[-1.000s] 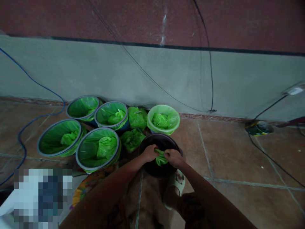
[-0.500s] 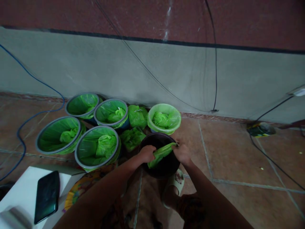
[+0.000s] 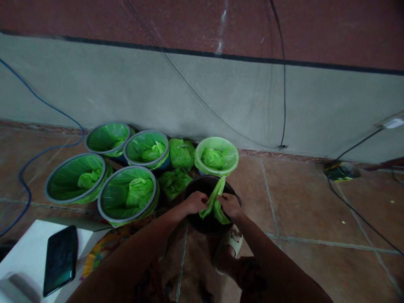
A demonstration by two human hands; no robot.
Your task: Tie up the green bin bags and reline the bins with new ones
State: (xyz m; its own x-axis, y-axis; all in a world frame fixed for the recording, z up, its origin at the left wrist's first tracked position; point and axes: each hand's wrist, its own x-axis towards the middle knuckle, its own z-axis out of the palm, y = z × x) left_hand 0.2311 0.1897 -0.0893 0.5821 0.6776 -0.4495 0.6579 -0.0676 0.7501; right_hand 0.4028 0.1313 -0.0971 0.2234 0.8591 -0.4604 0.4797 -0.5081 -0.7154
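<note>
Over a dark bucket (image 3: 199,182) on the floor, both my hands hold a green plastic bag (image 3: 213,199). My left hand (image 3: 196,203) is closed on the bag's left side. On its right side, my right hand (image 3: 231,205) pinches the plastic. The bag's gathered top points up between the hands, and its lower part spreads in two folds above the bucket's inside. Just behind the bucket stands a pale basin lined with green plastic (image 3: 232,162). Loose green plastic (image 3: 175,182) lies to the left of the bucket.
Several bins with green liners stand at left, including a near bin (image 3: 102,210). A tied green bag (image 3: 182,153) rests against the wall (image 3: 126,88). A phone (image 3: 60,260) lies on a white box (image 3: 25,248). A blue cable (image 3: 27,185) crosses the floor; a slipper (image 3: 232,240) is near the bucket.
The bag has turned from slanting sideways between my hands to standing upright. My right hand has moved left and down, from the bag's end to its side.
</note>
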